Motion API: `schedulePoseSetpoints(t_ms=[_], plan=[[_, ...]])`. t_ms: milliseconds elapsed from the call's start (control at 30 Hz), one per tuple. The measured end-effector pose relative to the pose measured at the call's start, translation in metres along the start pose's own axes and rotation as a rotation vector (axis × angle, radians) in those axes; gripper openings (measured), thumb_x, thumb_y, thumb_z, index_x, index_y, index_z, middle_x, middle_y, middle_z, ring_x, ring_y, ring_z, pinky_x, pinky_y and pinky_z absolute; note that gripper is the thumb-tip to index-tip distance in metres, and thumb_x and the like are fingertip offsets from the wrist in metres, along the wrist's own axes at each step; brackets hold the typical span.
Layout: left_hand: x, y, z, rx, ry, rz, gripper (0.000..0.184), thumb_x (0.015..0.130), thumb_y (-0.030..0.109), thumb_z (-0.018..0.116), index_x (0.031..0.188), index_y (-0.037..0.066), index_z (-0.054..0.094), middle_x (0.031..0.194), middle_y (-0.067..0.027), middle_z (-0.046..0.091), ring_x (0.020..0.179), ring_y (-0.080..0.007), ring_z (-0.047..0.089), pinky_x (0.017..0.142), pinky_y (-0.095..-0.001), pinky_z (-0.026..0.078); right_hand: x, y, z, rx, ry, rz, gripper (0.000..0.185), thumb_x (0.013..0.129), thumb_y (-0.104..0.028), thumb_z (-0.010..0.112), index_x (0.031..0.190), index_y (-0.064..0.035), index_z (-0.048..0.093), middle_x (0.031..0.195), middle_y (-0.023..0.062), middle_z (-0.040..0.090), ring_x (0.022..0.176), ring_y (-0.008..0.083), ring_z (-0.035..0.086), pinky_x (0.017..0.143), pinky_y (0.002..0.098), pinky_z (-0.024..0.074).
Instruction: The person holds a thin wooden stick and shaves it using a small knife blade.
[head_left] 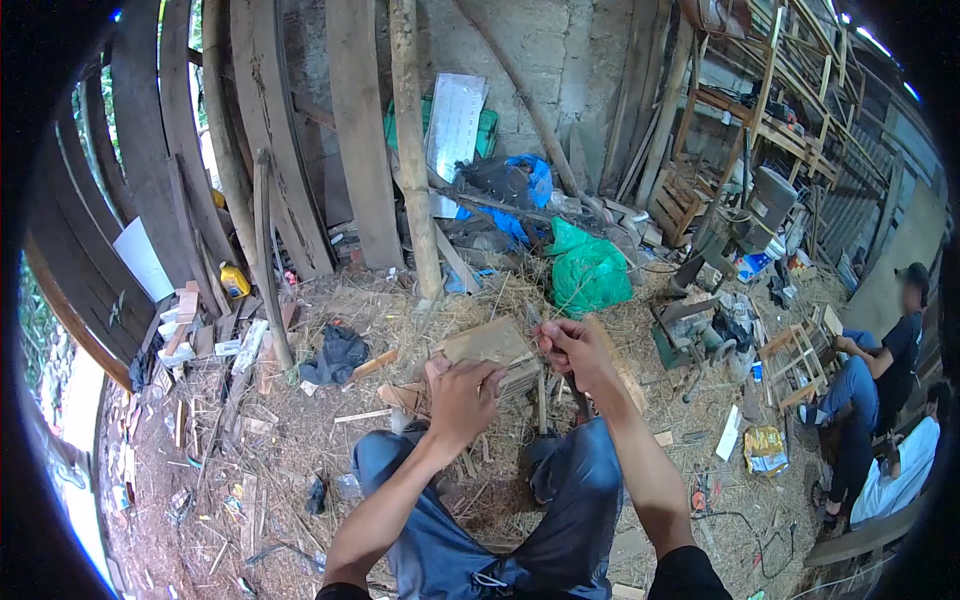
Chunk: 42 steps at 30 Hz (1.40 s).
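In front of my knees is a wooden block (488, 342) with a flat, pale top and a layered-looking front side. My left hand (463, 398) grips its near left edge, fingers curled against the wood. Over the block's right end, my right hand (580, 352) is closed with thumb and fingers pinched together. A thin, greyish pointed tool (533, 314) sticks out past those fingertips; its exact kind is too small to tell. Part of the block's near side is hidden behind my left hand.
Wood scraps and shavings litter the ground. A green plastic bag (590, 270) lies ahead, with a black cloth (336, 355) to the left. A wooden post (410, 150) stands in front. At right, a seated person (890, 350) is beside a slatted wooden frame (795, 365).
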<state>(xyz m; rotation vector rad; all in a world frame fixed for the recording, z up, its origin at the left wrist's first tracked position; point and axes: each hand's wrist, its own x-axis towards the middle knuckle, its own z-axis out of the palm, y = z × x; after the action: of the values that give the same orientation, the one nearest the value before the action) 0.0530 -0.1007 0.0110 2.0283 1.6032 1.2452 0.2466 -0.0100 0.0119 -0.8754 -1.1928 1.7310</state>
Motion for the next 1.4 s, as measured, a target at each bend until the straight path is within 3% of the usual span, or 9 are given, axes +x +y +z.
schedulePoseSetpoints(t_ms=[167, 233, 533, 600, 867, 967, 1067, 1133, 1400], plan=[[0.000, 0.003, 0.000, 0.073, 0.042, 0.088, 0.011, 0.083, 0.012, 0.058, 0.088, 0.008, 0.067, 0.075, -0.0100, 0.064, 0.075, -0.0284, 0.059, 0.070, -0.0385, 0.037, 0.004, -0.006, -0.004, -0.078, 0.034, -0.022, 0.023, 0.091, -0.021, 0.059, 0.095, 0.0008, 0.061, 0.068, -0.0028, 0.054, 0.049, 0.0032, 0.037, 0.042, 0.0199, 0.0273], [-0.001, -0.003, 0.006, 0.056, 0.075, 0.085, 0.009, 0.085, 0.013, 0.059, 0.085, 0.012, 0.068, 0.063, 0.0018, 0.061, 0.062, -0.0167, 0.054, 0.076, -0.0357, 0.026, 0.004, -0.007, -0.002, -0.076, 0.042, -0.014, 0.022, 0.091, -0.021, 0.059, 0.094, 0.0005, 0.062, 0.068, -0.0028, 0.055, 0.049, 0.0033, 0.037, 0.042, 0.0200, 0.0274], [-0.002, -0.006, 0.000, 0.157, 0.076, 0.127, 0.009, 0.085, 0.013, 0.058, 0.083, 0.011, 0.067, 0.062, -0.0006, 0.060, 0.063, -0.0179, 0.055, 0.075, -0.0354, 0.029, 0.003, 0.016, -0.008, -0.228, 0.075, -0.069, 0.022, 0.093, -0.020, 0.056, 0.094, 0.0017, 0.060, 0.068, -0.0033, 0.052, 0.048, 0.0026, 0.037, 0.042, 0.0187, 0.0259], [-0.006, -0.009, -0.001, 0.122, 0.067, 0.105, 0.009, 0.084, 0.012, 0.058, 0.083, 0.009, 0.067, 0.062, -0.0016, 0.060, 0.063, -0.0187, 0.056, 0.074, -0.0347, 0.030, 0.009, -0.001, -0.022, 0.081, 0.081, -0.099, 0.023, 0.093, -0.021, 0.055, 0.096, 0.0019, 0.060, 0.069, -0.0035, 0.052, 0.048, 0.0028, 0.037, 0.042, 0.0187, 0.0254], [-0.002, -0.014, -0.001, 0.087, 0.076, 0.115, 0.010, 0.083, 0.009, 0.058, 0.082, 0.006, 0.067, 0.062, -0.0045, 0.061, 0.062, -0.0206, 0.058, 0.066, -0.0318, 0.036, 0.011, -0.001, -0.018, 0.013, 0.127, -0.092, 0.022, 0.093, -0.020, 0.055, 0.096, 0.0008, 0.060, 0.067, -0.0043, 0.049, 0.048, 0.0029, 0.036, 0.041, 0.0194, 0.0251], [-0.004, -0.014, -0.012, 0.056, 0.007, 0.017, 0.012, 0.083, 0.012, 0.057, 0.084, 0.012, 0.069, 0.072, -0.0080, 0.065, 0.067, -0.0226, 0.057, 0.079, -0.0360, 0.026, 0.009, -0.016, -0.024, 0.057, 0.161, -0.093, 0.019, 0.093, -0.019, 0.055, 0.093, -0.0004, 0.059, 0.067, -0.0046, 0.048, 0.048, 0.0029, 0.034, 0.041, 0.0193, 0.0250], [0.007, -0.014, -0.013, 0.011, -0.107, -0.077, 0.013, 0.085, 0.012, 0.056, 0.085, 0.009, 0.069, 0.072, -0.0065, 0.066, 0.063, -0.0192, 0.060, 0.076, -0.0359, 0.034, 0.002, -0.013, -0.010, 0.042, 0.141, -0.067, 0.020, 0.094, -0.019, 0.053, 0.093, -0.0007, 0.060, 0.067, -0.0045, 0.050, 0.049, 0.0028, 0.036, 0.042, 0.0192, 0.0261], [0.016, -0.022, 0.000, -0.386, -0.148, -0.122, 0.015, 0.088, 0.012, 0.055, 0.086, 0.003, 0.067, 0.067, -0.0044, 0.063, 0.059, -0.0134, 0.058, 0.065, -0.0323, 0.042, -0.003, 0.004, 0.012, -0.071, 0.092, -0.070, 0.022, 0.094, -0.020, 0.054, 0.095, 0.0008, 0.061, 0.068, -0.0035, 0.052, 0.049, 0.0030, 0.037, 0.043, 0.0194, 0.0270], [0.022, -0.016, 0.004, -0.533, -0.241, -0.179, 0.018, 0.091, 0.012, 0.053, 0.087, -0.002, 0.064, 0.065, -0.0030, 0.059, 0.060, -0.0080, 0.052, 0.058, -0.0243, 0.043, 0.004, 0.002, 0.008, -0.072, -0.036, -0.034, 0.020, 0.093, -0.020, 0.056, 0.096, -0.0012, 0.062, 0.067, -0.0024, 0.053, 0.049, 0.0035, 0.038, 0.043, 0.0196, 0.0260]])
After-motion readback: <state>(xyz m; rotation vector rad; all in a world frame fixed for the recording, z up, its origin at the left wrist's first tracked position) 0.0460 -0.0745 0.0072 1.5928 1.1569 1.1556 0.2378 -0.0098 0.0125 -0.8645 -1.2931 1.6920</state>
